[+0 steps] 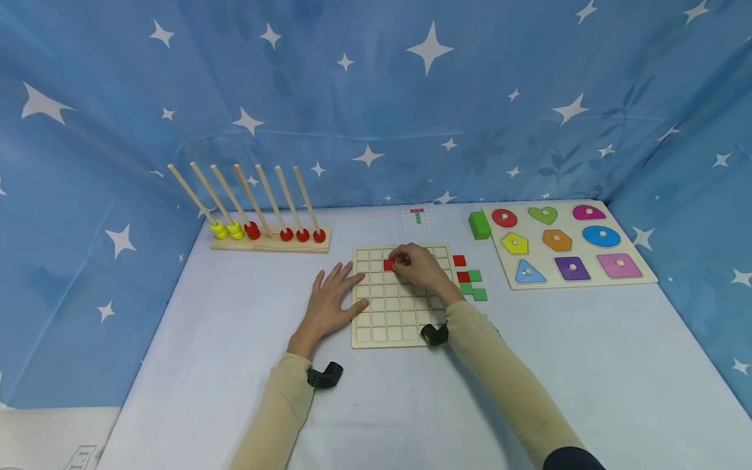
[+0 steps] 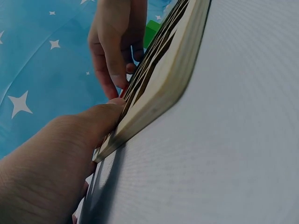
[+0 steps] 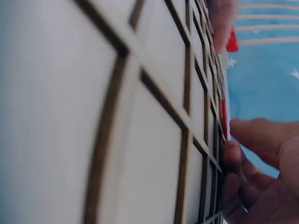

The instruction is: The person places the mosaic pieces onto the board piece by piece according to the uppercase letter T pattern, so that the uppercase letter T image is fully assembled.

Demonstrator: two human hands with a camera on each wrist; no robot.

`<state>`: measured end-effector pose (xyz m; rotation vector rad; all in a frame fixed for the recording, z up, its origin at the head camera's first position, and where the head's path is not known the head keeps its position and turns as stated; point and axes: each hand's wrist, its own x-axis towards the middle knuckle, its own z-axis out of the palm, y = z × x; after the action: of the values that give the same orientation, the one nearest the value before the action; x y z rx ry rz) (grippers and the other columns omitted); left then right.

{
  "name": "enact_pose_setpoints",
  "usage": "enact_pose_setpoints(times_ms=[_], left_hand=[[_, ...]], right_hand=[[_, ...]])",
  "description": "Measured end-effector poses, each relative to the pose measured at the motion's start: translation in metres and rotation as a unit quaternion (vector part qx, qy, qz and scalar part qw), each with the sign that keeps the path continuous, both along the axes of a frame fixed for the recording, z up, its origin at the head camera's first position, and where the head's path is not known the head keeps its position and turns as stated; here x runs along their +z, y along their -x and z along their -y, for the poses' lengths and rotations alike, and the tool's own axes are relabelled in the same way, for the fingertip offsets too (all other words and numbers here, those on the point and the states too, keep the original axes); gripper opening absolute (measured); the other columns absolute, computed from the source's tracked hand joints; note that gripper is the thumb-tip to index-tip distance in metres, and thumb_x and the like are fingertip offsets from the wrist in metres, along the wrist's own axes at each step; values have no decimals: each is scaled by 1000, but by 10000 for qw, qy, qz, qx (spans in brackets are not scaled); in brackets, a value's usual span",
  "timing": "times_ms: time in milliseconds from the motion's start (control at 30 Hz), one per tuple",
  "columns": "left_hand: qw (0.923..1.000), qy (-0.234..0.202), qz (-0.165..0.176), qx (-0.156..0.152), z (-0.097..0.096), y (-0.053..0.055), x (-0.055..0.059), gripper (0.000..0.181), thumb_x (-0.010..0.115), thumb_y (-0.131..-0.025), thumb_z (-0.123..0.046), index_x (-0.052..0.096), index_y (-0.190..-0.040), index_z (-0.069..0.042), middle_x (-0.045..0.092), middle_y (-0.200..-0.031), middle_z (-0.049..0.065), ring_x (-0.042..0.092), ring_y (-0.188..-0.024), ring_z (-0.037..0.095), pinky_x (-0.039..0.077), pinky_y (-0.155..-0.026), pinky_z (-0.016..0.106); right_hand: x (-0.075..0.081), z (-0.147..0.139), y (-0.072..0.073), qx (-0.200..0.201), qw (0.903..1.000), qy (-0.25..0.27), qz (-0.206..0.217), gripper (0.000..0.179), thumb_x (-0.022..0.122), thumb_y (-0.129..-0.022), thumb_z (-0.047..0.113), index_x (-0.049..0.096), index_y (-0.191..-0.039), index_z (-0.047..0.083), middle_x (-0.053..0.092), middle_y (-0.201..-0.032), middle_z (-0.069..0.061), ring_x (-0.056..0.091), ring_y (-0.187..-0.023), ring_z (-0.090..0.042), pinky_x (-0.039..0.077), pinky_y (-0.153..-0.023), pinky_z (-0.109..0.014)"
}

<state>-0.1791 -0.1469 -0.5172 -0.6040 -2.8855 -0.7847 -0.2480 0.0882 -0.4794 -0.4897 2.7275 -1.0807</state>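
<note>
Fingers of the right hand (image 1: 422, 266) curl at a red square tile (image 1: 388, 266) on the grid board (image 1: 378, 334) — grip unclear — which could skew if the left hand (image 1: 330, 303), splayed at the board's left edge, slips.

Head cam's up high and well back, tipped forward and down, fitting in the wooden grid board (image 1: 393, 304) and the starry curtain (image 1: 376, 98) behind. From over here, the left wrist cam's tabletop-low and rolled sideways, peering past the left hand (image 2: 60, 154) toward the right hand (image 2: 114, 42). Right wrist cam's super close, skimming across that board. Both wrist views share both hands.
</note>
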Motion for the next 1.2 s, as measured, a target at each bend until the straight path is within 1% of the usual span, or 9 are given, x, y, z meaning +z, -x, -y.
enact_pose_setpoints(times_ms=[200, 300, 467, 600, 667, 800, 900, 1033, 1200], left_hand=[[10000, 14, 79, 7, 0, 0, 1, 60, 57, -86, -54, 49, -138, -25, 32, -154, 3, 22, -145, 26, 8, -115, 54], [10000, -14, 62, 31, 0, -1, 1, 60, 58, -86, -53, 50, -138, -25, 33, -153, 4, 23, -145, 27, 8, -114, 55], [10000, -18, -85, 29, 0, 0, 0, 60, 59, -85, -53, 51, -137, -25, 34, -153, 4, 25, -144, 27, 10, -114, 56], [9999, 4, -130, 22, 0, 0, -1, 59, 60, -85, -53, 51, -136, -25, 35, -152, 4, 25, -144, 28, 11, -113, 56], [9998, 22, -172, 14, 0, 0, -1, 59, 61, -85, -52, 51, -136, -25, 36, -152, 5, 26, -143, 29, 12, -113, 57], [9996, 11, -296, 39, 0, -1, -2, 58, 62, -84, -50, 52, -135, -24, 38, -151, 6, 28, -142, 30, 13, -112, 58], [9994, -35, -338, 63, 0, -2, -3, 58, 63, -84, -49, 52, -135, -24, 38, -151, 6, 28, -142, 30, 13, -112, 57], [9994, -80, -327, 42, -1, -2, -3, 58, 64, -84, -49, 53, -135, -23, 38, -151, 6, 28, -142, 30, 12, -112, 58], [9996, -51, -286, 10, -1, 0, -3, 59, 63, -84, -49, 52, -136, -23, 37, -151, 6, 27, -143, 30, 12, -112, 58]], right_hand=[[1, -12, -4, 222, 9980, 506, 300, 27, 56, -94, 19, 62, -119, 11, 60, -111, -8, 59, -97, -23, 49, -86, -39], [1, -21, -8, 169, 9961, 802, 318, 27, 57, -95, 23, 61, -119, 11, 62, -114, -7, 60, -98, -23, 48, -87, -39], [4, -47, -18, -48, 9931, 1150, 203, 27, 58, -94, 21, 62, -118, 9, 63, -113, -9, 61, -94, -24, 48, -82, -38], [8, -71, -25, -593, 9943, 886, 13, 28, 56, -95, 20, 60, -119, 6, 62, -107, -13, 58, -86, -24, 46, -72, -33], [9, -80, -25, -893, 9934, 712, -86, 27, 56, -95, 19, 61, -118, 6, 62, -105, -14, 57, -85, -24, 45, -71, -32], [6, -91, -22, -1292, 9902, 487, -214, 27, 56, -94, 20, 62, -116, 6, 60, -106, -15, 55, -88, -26, 44, -75, -35], [3, -96, -19, -1510, 9877, 316, -264, 27, 57, -93, 19, 62, -115, 5, 58, -106, -15, 53, -88, -26, 42, -76, -35], [-1, -103, -18, -1737, 9846, 17, -194, 29, 58, -91, 17, 62, -117, 4, 56, -103, -16, 50, -84, -27, 39, -72, -35], [-5, -108, -18, -2001, 9792, -329, -42, 34, 58, -91, 16, 60, -121, 3, 55, -102, -17, 50, -85, -27, 41, -72, -35]])
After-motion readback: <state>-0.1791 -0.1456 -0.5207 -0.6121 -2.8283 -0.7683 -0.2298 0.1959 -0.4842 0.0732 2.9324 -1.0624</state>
